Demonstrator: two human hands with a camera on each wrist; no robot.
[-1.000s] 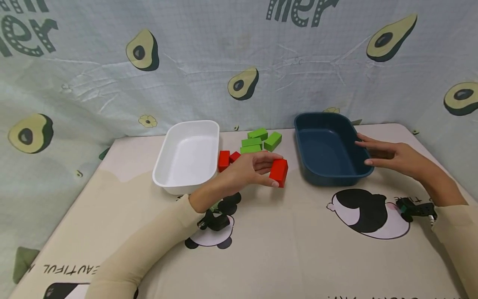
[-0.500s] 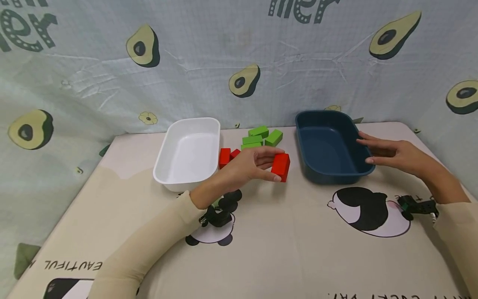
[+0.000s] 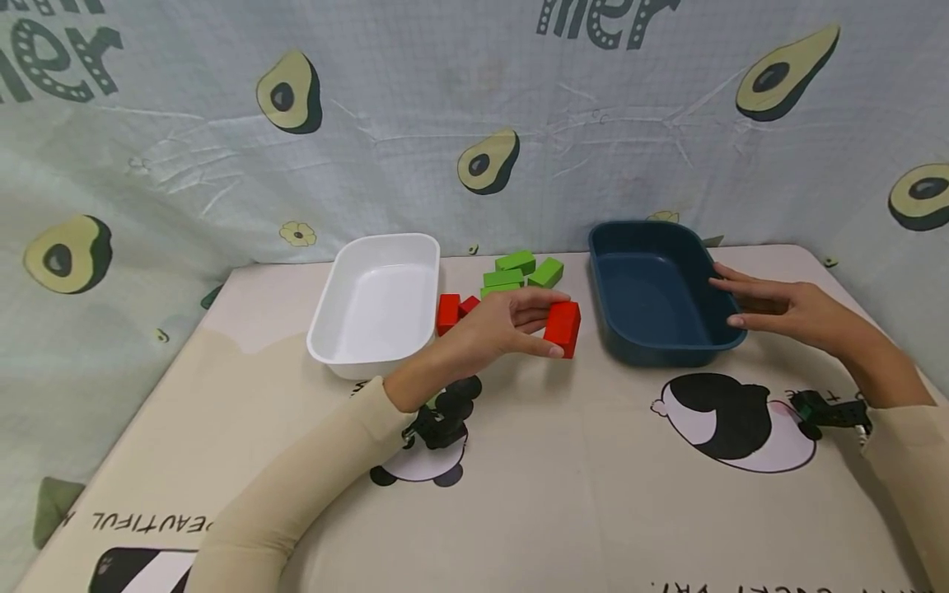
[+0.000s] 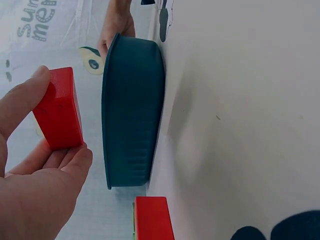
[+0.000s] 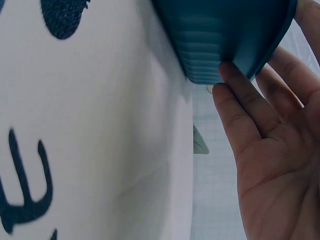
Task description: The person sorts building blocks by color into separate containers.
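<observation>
Head view: we see the left grip [image 3: 495, 331] pinching one red rectangular block [image 3: 562, 329], thumb at its near end and fingertips at its far end, so the long axis runs roughly from near to far, a little tilted. The left wrist view shows that block held clear of the surface [image 3: 556, 494]. The relation that counts, we judge, is the sideways gap: the held block is just left of the dark blue rectangular bin [image 3: 660, 356], outside its near left side, with bare cloth between them. The left grip, then, is the one at the block, while the right grip [image 3: 797, 311] is on the bin's opposite side, its fingers extended and touching the rim and outer wall without clasping a block. Behind the left grip we find green blocks [image 3: 546, 273] in a loose cluster and more red blocks [image 3: 448, 314], partly hidden by the forearm, just beside the white rectangular bin [image 3: 371, 305], whose floor shows bare. The surface wears a pale cloth printed with cartoon animals and lettering; a light curtain [image 3: 385, 99] with avocado prints encloses the back and sides. Small black devices [image 3: 439, 422] sit at both wrists.
</observation>
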